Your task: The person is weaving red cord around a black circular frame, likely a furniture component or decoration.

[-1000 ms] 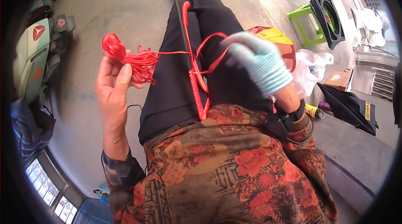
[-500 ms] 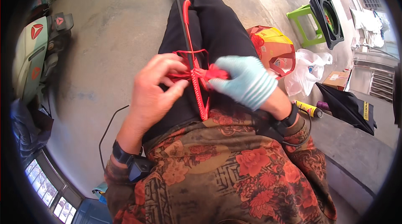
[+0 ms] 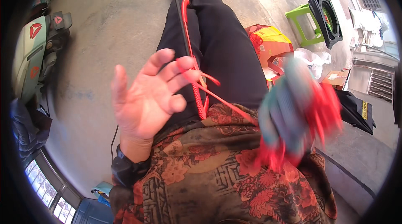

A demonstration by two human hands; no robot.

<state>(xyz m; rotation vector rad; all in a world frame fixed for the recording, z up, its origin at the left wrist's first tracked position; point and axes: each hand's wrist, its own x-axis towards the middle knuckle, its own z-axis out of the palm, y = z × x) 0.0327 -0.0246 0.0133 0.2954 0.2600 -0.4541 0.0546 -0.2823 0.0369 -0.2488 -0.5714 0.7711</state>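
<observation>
Red cord (image 3: 328,106) sits bunched in the gloved right hand (image 3: 288,104), its blurred grip closed around the bundle, loops spilling rightward and below. One strand slants up and leftward to the left hand (image 3: 146,102), crossing its loose, spread fingers. A red-wrapped frame (image 3: 198,98) lies lengthwise along black trousers (image 3: 228,48), pointing footward.

black-trousered legs (image 3: 224,44): red-wrapped black frame (image 3: 198,100) over them | concrete floor (image 3: 104,19): green stool (image 3: 298,11) | grey ledge (image 3: 349,150): black pouch (image 3: 352,110)
</observation>
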